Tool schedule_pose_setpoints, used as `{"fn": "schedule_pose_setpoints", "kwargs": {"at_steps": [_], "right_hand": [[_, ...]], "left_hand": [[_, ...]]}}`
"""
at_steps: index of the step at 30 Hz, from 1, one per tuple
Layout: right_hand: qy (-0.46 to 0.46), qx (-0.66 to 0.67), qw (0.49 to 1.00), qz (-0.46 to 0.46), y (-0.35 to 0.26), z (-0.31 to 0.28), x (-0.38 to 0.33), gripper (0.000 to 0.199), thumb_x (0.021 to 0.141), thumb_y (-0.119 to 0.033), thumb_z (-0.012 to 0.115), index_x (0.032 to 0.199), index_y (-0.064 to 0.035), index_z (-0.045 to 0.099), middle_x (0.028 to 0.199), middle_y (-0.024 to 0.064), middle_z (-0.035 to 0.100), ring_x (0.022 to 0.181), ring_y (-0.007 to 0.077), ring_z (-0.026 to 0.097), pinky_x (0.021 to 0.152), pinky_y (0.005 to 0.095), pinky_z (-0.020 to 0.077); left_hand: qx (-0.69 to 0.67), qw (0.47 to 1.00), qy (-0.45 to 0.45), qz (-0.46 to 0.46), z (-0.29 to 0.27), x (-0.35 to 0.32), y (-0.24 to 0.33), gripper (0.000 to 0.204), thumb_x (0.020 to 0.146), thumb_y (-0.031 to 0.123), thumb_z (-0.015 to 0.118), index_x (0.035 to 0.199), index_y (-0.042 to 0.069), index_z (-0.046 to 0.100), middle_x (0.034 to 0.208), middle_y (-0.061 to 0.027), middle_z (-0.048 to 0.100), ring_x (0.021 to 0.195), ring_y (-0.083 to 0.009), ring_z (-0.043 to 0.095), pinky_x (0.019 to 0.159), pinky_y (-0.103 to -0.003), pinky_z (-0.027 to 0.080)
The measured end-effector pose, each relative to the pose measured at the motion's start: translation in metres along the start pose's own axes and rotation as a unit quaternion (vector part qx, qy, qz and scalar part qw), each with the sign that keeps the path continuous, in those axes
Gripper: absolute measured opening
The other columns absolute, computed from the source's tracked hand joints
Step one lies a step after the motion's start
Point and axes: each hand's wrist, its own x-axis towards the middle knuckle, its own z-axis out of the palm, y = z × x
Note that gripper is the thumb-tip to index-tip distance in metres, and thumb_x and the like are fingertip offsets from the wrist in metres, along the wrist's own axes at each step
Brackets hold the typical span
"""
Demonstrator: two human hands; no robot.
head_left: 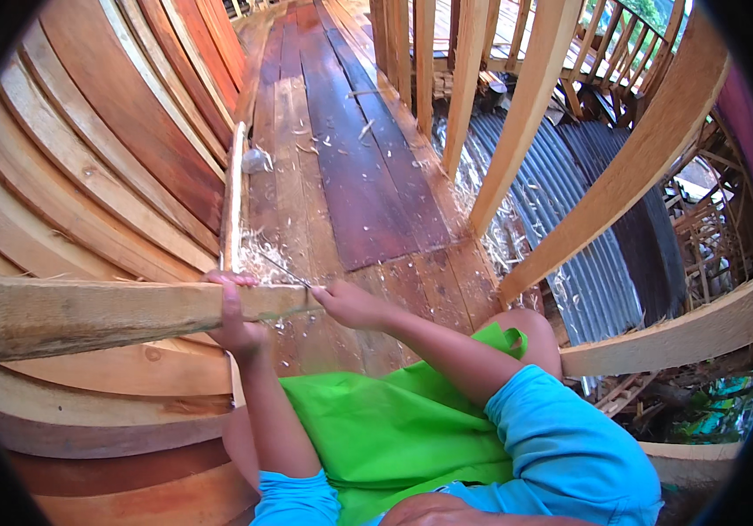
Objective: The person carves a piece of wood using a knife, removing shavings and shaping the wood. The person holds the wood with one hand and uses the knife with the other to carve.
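A long squared wooden beam (96, 314) comes in from the left and ends in front of me, above the plank floor. My left hand (236, 317) is wrapped round it a little short of its end. At that end, my right hand (350, 304) is closed on a thin dark tool (285, 270), which slants up and left across the beam's tip. The tool's kind is too small to tell, and its grip is hidden in my fingers. Bright green cloth (376, 430) with a small loop lies over my lap.
Several upright boards (87, 184) stand along the left. Wood shavings (258, 254) and a small clear plastic piece (256, 160) lie on the plank floor (350, 184). To the right, wooden posts (517, 114) line the floor's edge, with corrugated metal roofing (560, 210) below.
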Motion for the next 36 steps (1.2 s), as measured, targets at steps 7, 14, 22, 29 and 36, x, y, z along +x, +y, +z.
{"fn": "schedule_pose_setpoints", "kwargs": {"at_steps": [7,14,22,29,36], "right_hand": [[0.072,-0.043,0.994,0.070,0.090,0.023,0.030,0.057,0.098,-0.041,0.038,0.083,0.0082,0.063,0.082,0.0282,0.065,0.079,0.0393,0.064,0.074,0.0497,0.0456],[0.063,-0.051,0.989,0.121,0.114,-0.003,0.017,0.058,0.099,-0.042,0.036,0.090,0.0086,0.064,0.086,0.0268,0.065,0.083,0.0386,0.065,0.078,0.0480,0.0474],[0.010,-0.072,0.995,0.068,0.054,0.001,0.011,0.057,0.101,-0.039,0.032,0.088,0.0061,0.064,0.079,0.0218,0.064,0.079,0.0314,0.064,0.077,0.0460,0.0478],[0.016,0.024,0.999,0.027,0.017,0.021,0.010,0.060,0.101,-0.041,0.035,0.079,0.0068,0.064,0.071,0.0204,0.062,0.070,0.0287,0.062,0.071,0.0462,0.0463],[0.021,-0.037,0.996,0.084,0.047,0.023,0.027,0.059,0.101,-0.040,0.035,0.083,0.0081,0.064,0.077,0.0227,0.064,0.072,0.0324,0.063,0.074,0.0479,0.0495]], "left_hand": [[0.007,0.999,0.016,-0.034,0.003,0.001,0.001,0.020,0.085,0.018,0.060,0.096,0.004,0.050,0.081,-0.0089,0.052,0.078,-0.0205,0.053,0.075,-0.036,0.047],[-0.054,0.997,-0.061,-0.015,0.017,0.003,-0.010,0.017,0.088,0.017,0.059,0.097,0.006,0.051,0.083,-0.0091,0.052,0.079,-0.0204,0.051,0.077,-0.038,0.045],[0.004,1.000,0.018,-0.011,0.005,0.004,-0.001,0.021,0.085,0.019,0.063,0.096,0.005,0.052,0.083,-0.0092,0.053,0.081,-0.0215,0.052,0.077,-0.037,0.045],[0.075,0.987,0.142,0.022,0.003,0.003,-0.007,0.025,0.085,0.019,0.063,0.098,0.000,0.052,0.082,-0.0120,0.057,0.076,-0.0218,0.057,0.072,-0.035,0.049],[0.085,0.985,0.150,0.020,0.004,0.010,-0.004,0.022,0.086,0.019,0.063,0.091,-0.001,0.054,0.081,-0.0115,0.057,0.076,-0.0214,0.057,0.072,-0.034,0.049]]}}
